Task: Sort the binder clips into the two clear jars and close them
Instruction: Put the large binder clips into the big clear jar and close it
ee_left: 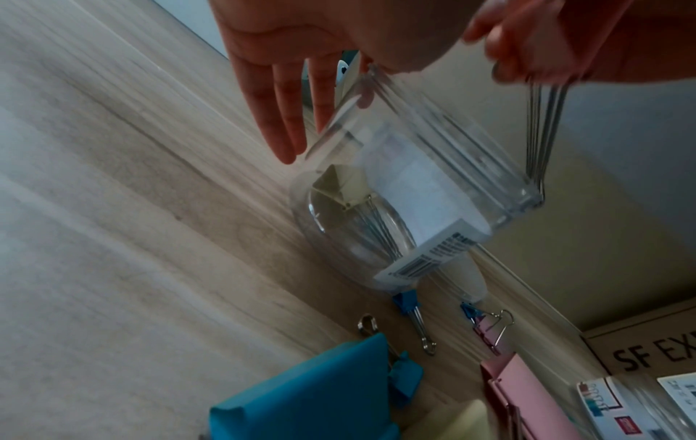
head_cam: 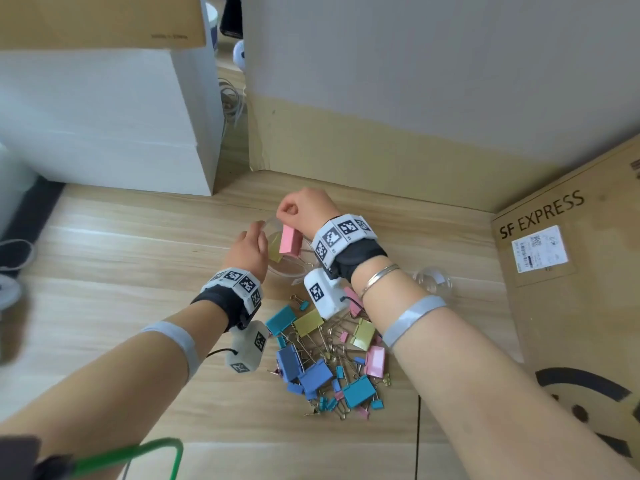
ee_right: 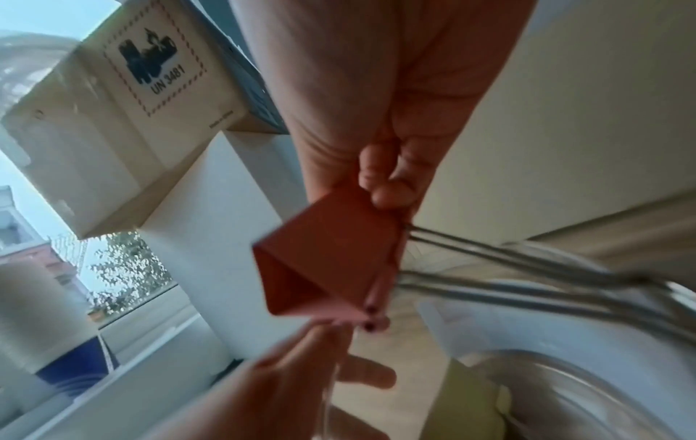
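Clip (head_cam: 290, 240), large and pink, hung body-down over the mouth of the nearer clear jar (head_cam: 289, 263), at about 12 o'clock from the loose pile (head_cam: 327, 355) on the counter (head_cam: 121, 244). The right hand (head_cam: 306, 211) held it from above; in the right wrist view the fingers (ee_right: 384, 178) were curled and pinching the clip at its upper edge, beside where the wire handles leave it. One large yellow clip (head_cam: 275, 245) already lay inside the jar. The left hand (head_cam: 247, 249) steadied the jar at its 9 o'clock side, fingers (ee_left: 271, 113) straight and close together, lying against the rim and wall; whether the thumb pressed the far side could not be told.

Step in hand, as judged: loading large clips into the first jar, at an early stage, since most of the pile remained on the counter. The next move calls for the pinch to be released with the clip fully inside the rim, the splayed wire handles being liable to catch on the edge.

The second jar (head_cam: 433, 278) stood at 3 o'clock of the first, just beyond the right forearm, apparently holding no clips. No lid could be identified. A cardboard box (head_cam: 571, 271) marked SF EXPRESS stood at the far right.
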`<state>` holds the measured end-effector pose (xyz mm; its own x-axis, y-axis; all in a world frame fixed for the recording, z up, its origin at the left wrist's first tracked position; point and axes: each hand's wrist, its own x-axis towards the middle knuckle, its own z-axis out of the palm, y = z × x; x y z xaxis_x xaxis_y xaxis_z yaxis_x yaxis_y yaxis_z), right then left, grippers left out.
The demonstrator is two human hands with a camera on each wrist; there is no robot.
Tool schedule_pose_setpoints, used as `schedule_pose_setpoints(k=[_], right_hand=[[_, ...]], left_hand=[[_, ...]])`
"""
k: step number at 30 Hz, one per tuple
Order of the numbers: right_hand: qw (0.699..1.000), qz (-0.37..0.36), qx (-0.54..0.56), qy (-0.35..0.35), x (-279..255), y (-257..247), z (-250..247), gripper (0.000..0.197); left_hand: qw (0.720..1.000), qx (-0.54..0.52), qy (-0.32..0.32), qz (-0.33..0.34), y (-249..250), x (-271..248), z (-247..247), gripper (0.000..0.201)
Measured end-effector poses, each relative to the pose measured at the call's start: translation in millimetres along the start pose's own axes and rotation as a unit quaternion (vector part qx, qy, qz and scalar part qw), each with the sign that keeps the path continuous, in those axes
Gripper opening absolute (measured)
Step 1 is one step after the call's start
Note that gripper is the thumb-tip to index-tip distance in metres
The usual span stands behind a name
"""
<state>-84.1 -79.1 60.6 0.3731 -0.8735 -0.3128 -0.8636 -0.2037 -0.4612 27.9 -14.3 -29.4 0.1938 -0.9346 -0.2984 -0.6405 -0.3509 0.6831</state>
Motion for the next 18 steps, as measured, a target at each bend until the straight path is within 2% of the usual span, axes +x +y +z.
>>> schedule_pose_setpoints(k=[3, 5, 7, 10, 14, 18], right_hand=[[0.998, -0.046, 0.017, 0.049, 4.4, -4.9, -10.3, 0.018], [0.994, -0.089, 0.002, 0.058, 7.0, -8.2, -13.9, 0.019], [0.989, -0.122, -0.079, -0.001, 8.9, -11.4, -7.9, 0.022], [0.969, -0.122, -0.179, -0.118, 9.4, -4.6, 13.9, 0.025], [0.985, -0.076, -0.116, -0.104, 5.7, 21.6, 23.9, 0.019], [0.964, -0.065, -0.206, -0.156, 3.9, 35.9, 23.2, 0.028]], left_hand=[[1.0, -0.016, 0.001, 0.008, -2.2, -1.1, 0.3, 0.039], [1.0, -0.021, -0.002, 0.008, -1.7, -0.8, 0.4, 0.039], [1.0, -0.025, -0.006, 0.005, -1.5, 0.2, 0.6, 0.039], [1.0, -0.029, -0.007, 0.001, -3.0, 3.1, 1.2, 0.038], [1.0, -0.021, -0.011, 0.008, -4.6, 3.4, 0.2, 0.039], [1.0, -0.02, -0.013, 0.006, -2.9, 3.3, -0.4, 0.038]])
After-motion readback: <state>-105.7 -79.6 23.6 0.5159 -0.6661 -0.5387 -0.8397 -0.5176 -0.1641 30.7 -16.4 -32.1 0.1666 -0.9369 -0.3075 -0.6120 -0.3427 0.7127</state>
